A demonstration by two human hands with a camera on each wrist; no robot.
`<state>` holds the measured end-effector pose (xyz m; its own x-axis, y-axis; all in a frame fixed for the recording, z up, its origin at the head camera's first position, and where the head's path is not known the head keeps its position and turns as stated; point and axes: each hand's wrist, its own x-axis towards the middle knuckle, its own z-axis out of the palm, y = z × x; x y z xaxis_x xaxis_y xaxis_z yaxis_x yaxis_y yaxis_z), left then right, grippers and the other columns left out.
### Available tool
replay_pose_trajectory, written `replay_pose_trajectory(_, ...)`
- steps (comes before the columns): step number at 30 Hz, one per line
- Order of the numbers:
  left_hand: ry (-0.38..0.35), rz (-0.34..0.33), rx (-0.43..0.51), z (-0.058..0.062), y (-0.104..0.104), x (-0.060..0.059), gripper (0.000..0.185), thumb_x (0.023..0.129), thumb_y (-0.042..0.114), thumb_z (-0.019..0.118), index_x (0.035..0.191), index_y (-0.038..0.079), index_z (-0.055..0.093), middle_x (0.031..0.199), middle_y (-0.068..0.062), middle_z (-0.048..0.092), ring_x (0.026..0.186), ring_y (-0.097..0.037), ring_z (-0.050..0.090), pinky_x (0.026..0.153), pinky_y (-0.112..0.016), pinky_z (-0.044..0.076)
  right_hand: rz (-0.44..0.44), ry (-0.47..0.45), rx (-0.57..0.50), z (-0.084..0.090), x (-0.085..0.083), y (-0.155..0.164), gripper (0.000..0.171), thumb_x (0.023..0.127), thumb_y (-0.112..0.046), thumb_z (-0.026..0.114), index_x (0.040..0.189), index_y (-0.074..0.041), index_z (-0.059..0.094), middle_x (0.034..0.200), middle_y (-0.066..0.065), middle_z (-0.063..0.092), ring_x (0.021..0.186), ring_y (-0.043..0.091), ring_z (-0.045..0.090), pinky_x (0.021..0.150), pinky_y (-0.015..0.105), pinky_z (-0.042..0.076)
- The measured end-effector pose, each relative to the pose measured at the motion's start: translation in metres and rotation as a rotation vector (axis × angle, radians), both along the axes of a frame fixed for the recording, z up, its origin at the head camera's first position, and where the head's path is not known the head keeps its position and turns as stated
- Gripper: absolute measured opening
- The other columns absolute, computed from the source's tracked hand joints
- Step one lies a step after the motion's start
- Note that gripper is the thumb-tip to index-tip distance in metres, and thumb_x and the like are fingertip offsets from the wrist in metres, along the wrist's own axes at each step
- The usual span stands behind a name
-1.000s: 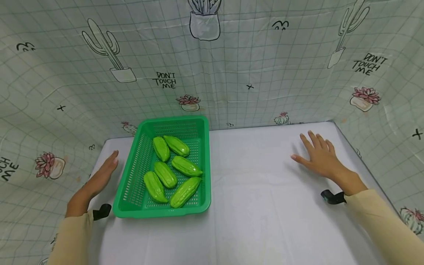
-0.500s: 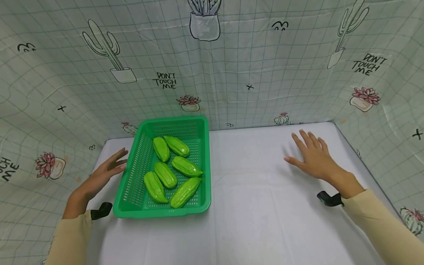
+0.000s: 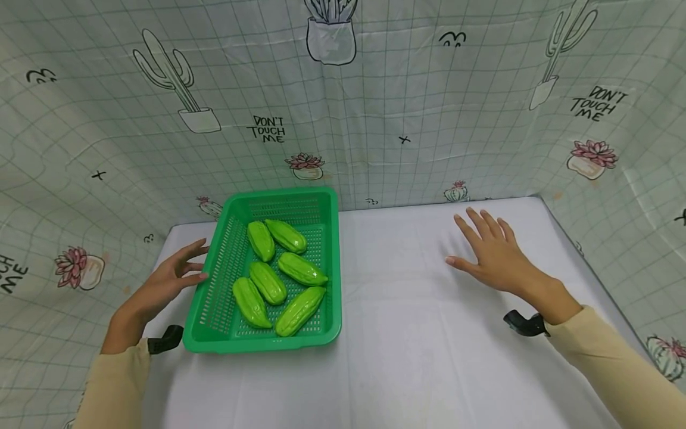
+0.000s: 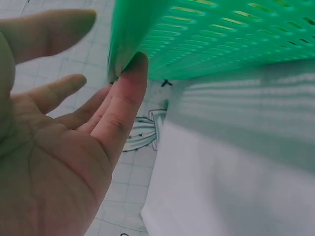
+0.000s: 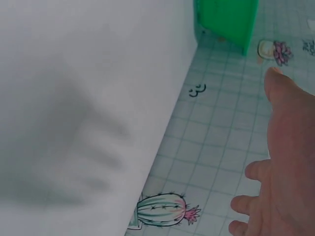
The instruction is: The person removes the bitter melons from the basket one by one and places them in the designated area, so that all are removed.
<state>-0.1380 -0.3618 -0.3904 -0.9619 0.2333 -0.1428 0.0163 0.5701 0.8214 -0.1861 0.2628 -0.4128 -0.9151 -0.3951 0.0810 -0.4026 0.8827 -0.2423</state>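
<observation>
A green plastic basket [image 3: 262, 345] with slotted walls stands left of the middle of the table. Several shiny green ridged gourds [image 3: 299, 311] lie loose on its floor; their exact kind I cannot tell. My left hand [image 3: 163, 285] is at the basket's left side, its fingers slightly bent. In the left wrist view a finger [image 4: 129, 91] touches the outside of the basket's rim, while the thumb [image 4: 54, 32] stays apart from it. Over the right part of the table hovers my right hand [image 3: 498, 259], fingers spread and holding nothing.
White cloth covers the table [image 3: 396, 357]. A grid-patterned curtain [image 3: 396, 107] with cactus drawings rises behind it and along both sides. Each wrist carries a small black camera mount, such as the right wrist's mount [image 3: 525, 323].
My left hand has moved right onto the basket's left rim, its fingers spreading apart. My right hand has drifted left over the table. The basket and gourds have stayed in place.
</observation>
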Motion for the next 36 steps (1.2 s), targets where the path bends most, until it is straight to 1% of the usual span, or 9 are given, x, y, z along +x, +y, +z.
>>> replay_pose_trajectory(2, -0.007, 0.008, 0.005, 0.0, -0.001, 0.0, 0.079, 0.109, 0.011, 0.059, 0.17, 0.004, 0.01, 0.166, -0.031, 0.026, 0.112, 0.003, 0.054, 0.093, -0.023, 0.051, 0.014, 0.008, -0.002, 0.002, 0.001, -0.005, 0.093, 0.1, -0.05, 0.069, 0.167, -0.001, 0.026, 0.17, 0.031, 0.017, 0.156, 0.056, 0.013, 0.121, 0.075, 0.007)
replay_pose_trajectory(3, -0.013, 0.012, 0.015, -0.001, -0.001, 0.0, 0.079, 0.109, 0.01, 0.06, 0.17, 0.002, 0.01, 0.165, -0.031, 0.027, 0.11, 0.005, 0.055, 0.089, -0.018, 0.051, 0.022, 0.016, 0.001, 0.003, 0.002, -0.007, 0.093, 0.1, -0.05, 0.069, 0.167, -0.001, 0.027, 0.17, 0.031, 0.018, 0.156, 0.056, 0.014, 0.121, 0.075, 0.008)
replay_pose_trajectory(4, -0.022, 0.017, 0.027, -0.001, -0.001, 0.0, 0.079, 0.108, 0.008, 0.06, 0.17, 0.001, 0.011, 0.164, -0.032, 0.028, 0.107, 0.006, 0.056, 0.088, -0.017, 0.052, 0.031, 0.022, 0.004, 0.004, 0.002, -0.009, 0.092, 0.1, -0.05, 0.069, 0.166, -0.001, 0.027, 0.17, 0.031, 0.018, 0.156, 0.055, 0.014, 0.122, 0.075, 0.008)
replay_pose_trajectory(8, -0.062, 0.029, 0.078, -0.001, -0.003, 0.001, 0.077, 0.108, 0.004, 0.058, 0.168, -0.003, 0.011, 0.16, -0.034, 0.028, 0.102, 0.004, 0.059, 0.087, -0.018, 0.055, 0.07, 0.045, 0.021, 0.008, 0.004, -0.019, 0.092, 0.1, -0.052, 0.068, 0.166, -0.002, 0.028, 0.17, 0.03, 0.02, 0.156, 0.054, 0.015, 0.122, 0.073, 0.009)
replay_pose_trajectory(14, -0.103, 0.034, 0.115, 0.001, -0.003, 0.001, 0.075, 0.108, 0.005, 0.058, 0.166, -0.008, 0.014, 0.157, -0.037, 0.027, 0.101, 0.003, 0.062, 0.087, -0.018, 0.054, 0.115, 0.057, 0.036, 0.013, 0.006, -0.033, 0.091, 0.1, -0.051, 0.069, 0.167, -0.003, 0.029, 0.171, 0.028, 0.021, 0.156, 0.052, 0.016, 0.124, 0.071, 0.009)
replay_pose_trajectory(18, -0.114, 0.032, 0.128, 0.001, -0.004, 0.002, 0.072, 0.107, 0.005, 0.059, 0.164, -0.011, 0.017, 0.156, -0.038, 0.029, 0.101, 0.003, 0.064, 0.089, -0.017, 0.054, 0.149, 0.058, 0.037, 0.016, 0.007, -0.045, 0.091, 0.1, -0.048, 0.071, 0.167, -0.004, 0.028, 0.172, 0.026, 0.02, 0.157, 0.051, 0.017, 0.125, 0.069, 0.009)
replay_pose_trajectory(24, -0.121, 0.04, 0.121, 0.0, -0.003, 0.002, 0.071, 0.108, 0.005, 0.059, 0.164, -0.01, 0.019, 0.157, -0.037, 0.029, 0.1, 0.003, 0.064, 0.09, -0.017, 0.054, 0.198, 0.052, 0.043, 0.022, 0.008, -0.062, 0.092, 0.1, -0.048, 0.071, 0.168, -0.005, 0.026, 0.173, 0.024, 0.018, 0.158, 0.049, 0.015, 0.126, 0.068, 0.009)
replay_pose_trajectory(29, -0.13, 0.05, 0.134, 0.001, -0.002, 0.001, 0.07, 0.108, 0.005, 0.059, 0.164, -0.01, 0.02, 0.157, -0.036, 0.031, 0.1, 0.003, 0.065, 0.09, -0.017, 0.054, 0.234, 0.054, 0.061, 0.027, 0.005, -0.075, 0.094, 0.1, -0.051, 0.071, 0.169, -0.007, 0.024, 0.174, 0.022, 0.016, 0.159, 0.047, 0.014, 0.127, 0.066, 0.008)
replay_pose_trajectory(36, -0.14, 0.06, 0.145, 0.001, -0.001, 0.002, 0.07, 0.108, 0.006, 0.059, 0.164, -0.01, 0.021, 0.157, -0.036, 0.031, 0.1, 0.003, 0.066, 0.09, -0.017, 0.054, 0.296, 0.079, 0.071, 0.033, -0.001, -0.096, 0.097, 0.097, -0.054, 0.073, 0.169, -0.009, 0.025, 0.174, 0.021, 0.018, 0.159, 0.046, 0.018, 0.127, 0.065, 0.01)
